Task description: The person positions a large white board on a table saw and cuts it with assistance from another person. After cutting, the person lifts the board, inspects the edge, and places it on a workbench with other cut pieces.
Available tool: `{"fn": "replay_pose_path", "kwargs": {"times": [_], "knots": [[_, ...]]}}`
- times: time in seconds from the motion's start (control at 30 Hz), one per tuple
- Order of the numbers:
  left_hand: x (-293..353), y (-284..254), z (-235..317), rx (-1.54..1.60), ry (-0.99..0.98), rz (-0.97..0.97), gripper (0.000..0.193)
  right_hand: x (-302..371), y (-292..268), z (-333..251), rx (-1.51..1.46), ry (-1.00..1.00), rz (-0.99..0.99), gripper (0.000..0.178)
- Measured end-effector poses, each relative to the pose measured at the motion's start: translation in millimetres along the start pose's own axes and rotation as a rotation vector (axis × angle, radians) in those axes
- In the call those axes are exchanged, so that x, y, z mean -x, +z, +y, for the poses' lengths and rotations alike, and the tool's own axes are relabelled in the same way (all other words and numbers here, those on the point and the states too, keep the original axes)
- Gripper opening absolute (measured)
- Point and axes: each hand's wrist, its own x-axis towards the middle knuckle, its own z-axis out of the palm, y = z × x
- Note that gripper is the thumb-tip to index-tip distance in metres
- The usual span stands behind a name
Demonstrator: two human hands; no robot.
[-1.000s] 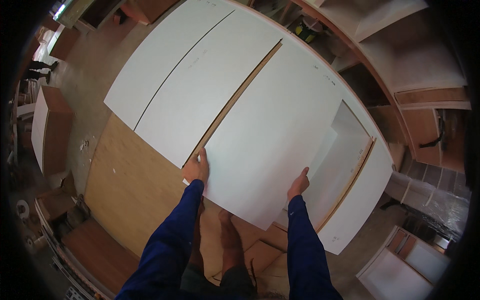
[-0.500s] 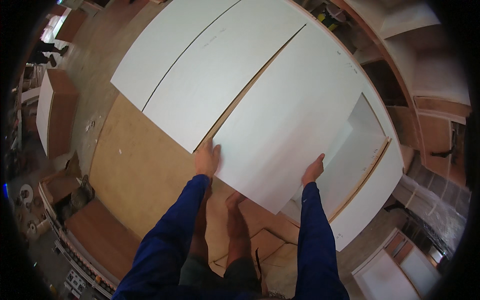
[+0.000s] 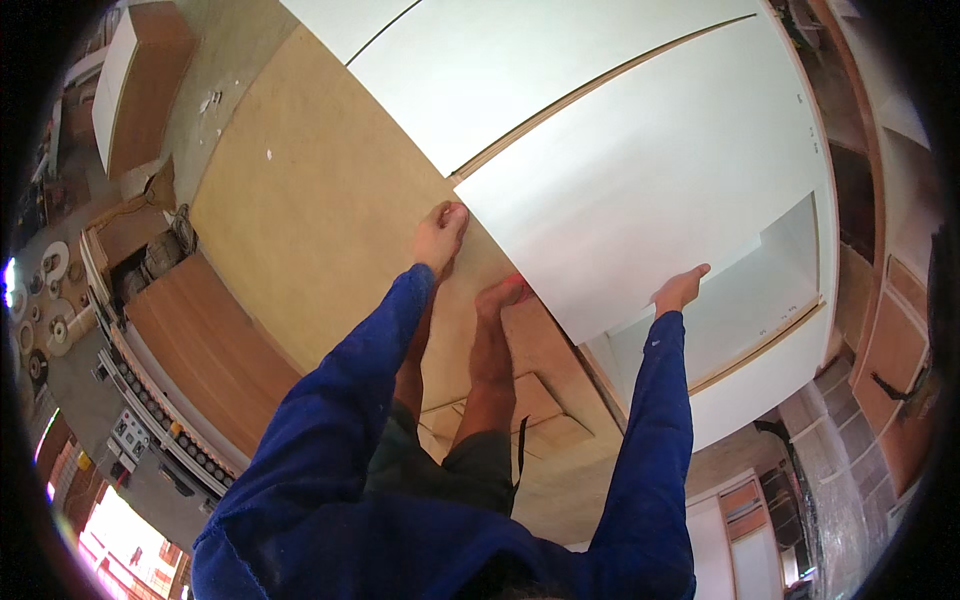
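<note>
A large white panel lies over a white cabinet carcass, with an opening showing along its right side. My right hand grips the panel's right edge, thumb at the top; its other fingers are mostly hidden. At the near left corner of the panel is my left hand, its fingers curled together close to the edge. Whether anything is between them cannot be made out. Another white board lies to the left of the panel, separated from it by a narrow gap with a brown edge.
A tan board stretches under and left of the white pieces. Flattened cardboard lies by my legs. At the left stand a brown board and a machine with a roller track. Wrapped goods and wooden cabinets are on the right.
My left hand has left the gap between the boards and come to the panel's near corner, fingers now curled. The gap has narrowed at its near end. My right hand stays on the right edge.
</note>
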Motion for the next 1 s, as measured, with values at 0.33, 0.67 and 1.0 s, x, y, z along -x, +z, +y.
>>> {"fn": "replay_pose_path", "kwargs": {"times": [0.33,0.67,1.0], "knots": [[-44.4,25.2,-11.8,-0.036,-0.031,0.059,0.027,-13.8,8.5,22.1,0.018,0.101,-0.130,0.099],[-46.7,29.8,-5.2,-0.140,-0.140,0.104,0.034,-1.3,8.3,9.1,0.013,0.140,-0.146,0.099],[-50.4,28.3,-7.9,-0.040,-0.176,0.050,0.031,-13.4,13.5,15.9,-0.021,0.118,-0.104,0.099]]}}
